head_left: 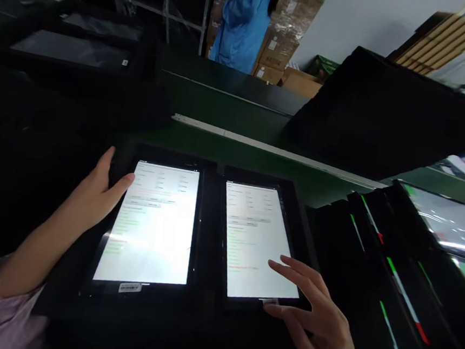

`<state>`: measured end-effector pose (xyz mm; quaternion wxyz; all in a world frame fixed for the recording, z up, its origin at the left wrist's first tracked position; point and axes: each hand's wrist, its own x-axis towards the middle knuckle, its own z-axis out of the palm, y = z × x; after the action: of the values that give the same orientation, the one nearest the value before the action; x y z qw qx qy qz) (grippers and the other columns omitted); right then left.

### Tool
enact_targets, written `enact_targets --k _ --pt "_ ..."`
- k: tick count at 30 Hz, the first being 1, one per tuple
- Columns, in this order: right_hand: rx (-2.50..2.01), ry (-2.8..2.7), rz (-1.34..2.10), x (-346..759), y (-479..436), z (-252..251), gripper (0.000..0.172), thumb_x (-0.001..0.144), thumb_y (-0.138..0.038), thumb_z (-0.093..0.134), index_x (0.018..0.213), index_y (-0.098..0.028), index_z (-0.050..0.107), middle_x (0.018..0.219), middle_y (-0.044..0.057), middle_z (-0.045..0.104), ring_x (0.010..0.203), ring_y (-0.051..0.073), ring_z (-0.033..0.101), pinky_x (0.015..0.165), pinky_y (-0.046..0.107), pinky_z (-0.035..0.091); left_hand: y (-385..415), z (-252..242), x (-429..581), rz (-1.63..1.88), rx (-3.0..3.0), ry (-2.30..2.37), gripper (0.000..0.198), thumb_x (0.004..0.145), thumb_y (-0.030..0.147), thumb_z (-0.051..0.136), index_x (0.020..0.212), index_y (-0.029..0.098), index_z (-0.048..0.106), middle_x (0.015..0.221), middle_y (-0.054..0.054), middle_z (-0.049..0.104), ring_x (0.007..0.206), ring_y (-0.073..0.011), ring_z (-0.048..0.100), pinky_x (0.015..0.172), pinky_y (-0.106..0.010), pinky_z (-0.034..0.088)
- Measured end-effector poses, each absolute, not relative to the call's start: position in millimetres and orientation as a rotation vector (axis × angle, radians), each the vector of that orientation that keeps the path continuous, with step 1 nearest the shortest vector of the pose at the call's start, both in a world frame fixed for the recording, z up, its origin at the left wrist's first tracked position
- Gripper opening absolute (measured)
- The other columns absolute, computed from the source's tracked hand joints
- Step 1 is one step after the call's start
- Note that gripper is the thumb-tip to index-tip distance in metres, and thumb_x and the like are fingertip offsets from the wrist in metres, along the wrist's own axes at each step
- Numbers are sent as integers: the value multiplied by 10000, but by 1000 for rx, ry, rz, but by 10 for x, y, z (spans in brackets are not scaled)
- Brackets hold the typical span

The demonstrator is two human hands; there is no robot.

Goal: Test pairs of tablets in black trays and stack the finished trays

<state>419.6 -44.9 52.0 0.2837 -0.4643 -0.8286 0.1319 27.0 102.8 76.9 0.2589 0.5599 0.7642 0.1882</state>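
Left tablet [154, 227] and right tablet [253, 236], lit, side by side in black tray [209, 237] on surface [206, 145]. Left hand [95, 195]: thumb and forefinger apart at left tablet's upper-left edge. Right hand [321, 315]: fingers apart over right tablet's lower-right corner.

I note a dark green counter [194, 141], crossed by a pale strip [275, 149]. Directly before me lies a black tray [209, 232] carrying a left tablet [150, 232] and a right tablet [253, 241], both lit. To its right, a black rack [395, 221] holds lit screens [406, 298] edge-on.
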Motion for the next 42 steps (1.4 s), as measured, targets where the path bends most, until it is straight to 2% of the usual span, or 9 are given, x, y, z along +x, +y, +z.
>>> enact_targets --k 3,8,11,16,19,23,31,36,42 --pt "-1350 -2142 267 4185 -481 449 296 947 -199 566 1086 -333 790 1495 4 546 1365 347 510 803 446 669 748 769 233 449 1692 1983 1029 907 662 487 1627 175 -65 1721 -173 19 1568 -384 157 1236 -604 259" --pt "-1469 -2023 193 4167 -533 354 414 979 -281 535 1374 -357 632 1548 10 489 1443 368 407 374 264 541 114 664 141 170 1872 1929 1194 692 786 661 1582 489 -79 1729 22 -82 1540 -506 127 1044 -748 443" --pt "-1472 -2022 105 4158 -540 360 423 982 -261 542 1373 -402 622 1500 6 535 1401 381 452 623 435 652 -62 551 113 156 2038 1923 1220 672 786 679 1561 518 -112 1722 47 -130 1550 -493 97 1052 -753 431" --pt "-1449 -2055 108 4136 -511 460 418 976 -177 533 1304 -396 671 1453 29 565 1377 381 464 974 656 540 94 492 166 190 2099 1969 1164 725 830 588 1602 441 -71 1721 22 -159 1556 -473 104 1110 -714 400" --pt "-1372 -2164 149 4056 -479 512 340 960 -180 551 1200 -343 728 1476 35 543 1405 379 427 979 606 545 230 630 259 187 1739 2095 1108 755 868 491 1624 392 -5 1726 19 -128 1404 -494 424 954 -630 567" --pt "-1264 -2338 247 3904 -439 534 280 946 -219 585 1167 -303 736 1577 19 439 1478 374 331 996 545 558 245 776 222 242 1490 2057 1032 759 846 525 1588 514 7 1728 95 -2 1045 -322 672 765 -473 644" --pt "-1257 -2380 315 3870 -450 509 309 951 -256 591 1228 -329 706 1646 -28 329 1524 372 236 902 484 599 59 641 -241 239 1440 1954 994 751 833 523 1577 552 48 1717 155 62 1514 -406 302 856 -414 630" --pt "-1253 -2354 333 3899 -489 471 355 964 -275 571 1302 -339 661 1627 0 366 1514 410 258 941 598 543 -13 662 -216 220 1471 1908 1069 750 808 564 1604 471 16 1727 101 40 1579 -345 140 1177 -506 417" --pt "-1224 -2333 282 3927 -505 434 361 948 -282 574 1294 -336 664 1609 -8 397 1496 401 298 881 554 552 -41 661 -191 147 1479 1888 1068 796 771 559 1587 474 -94 1728 76 -40 1589 -312 81 1231 -535 301"
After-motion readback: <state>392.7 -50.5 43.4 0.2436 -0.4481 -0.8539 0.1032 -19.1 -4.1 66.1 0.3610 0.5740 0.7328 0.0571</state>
